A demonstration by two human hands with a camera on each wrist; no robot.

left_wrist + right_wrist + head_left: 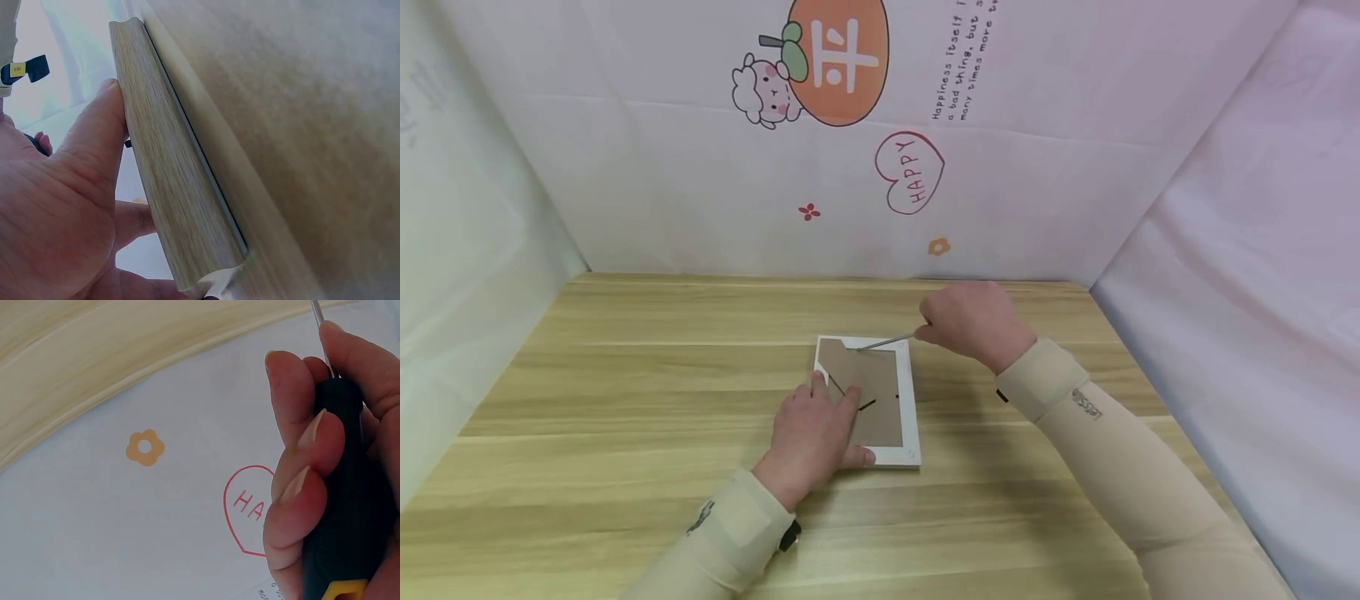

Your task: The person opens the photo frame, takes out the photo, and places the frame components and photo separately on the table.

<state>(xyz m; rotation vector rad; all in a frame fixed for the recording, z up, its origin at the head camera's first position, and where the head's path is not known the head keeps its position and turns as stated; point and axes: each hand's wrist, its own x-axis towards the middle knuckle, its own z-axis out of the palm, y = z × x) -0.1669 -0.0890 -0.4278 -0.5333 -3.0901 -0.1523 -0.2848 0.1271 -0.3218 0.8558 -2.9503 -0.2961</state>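
Note:
A white picture frame (910,417) lies back up on the table, its brown backing board (880,375) showing with several small dark marks on it. My left hand (812,425) rests on its lower left part, fingers spread over the backing and thumb at the near edge. In the left wrist view the wood-grained side (175,162) of the frame runs beside the thumb. My right hand (973,321) grips a screwdriver with a dark green and yellow handle (340,506). Its thin metal shaft (887,340) slants down to the far edge of the backing.
Under the frame is a wood-grain table (647,400). A white printed cloth (715,183) stands behind it, with white cloth walls at the left (467,208) and right (1247,250).

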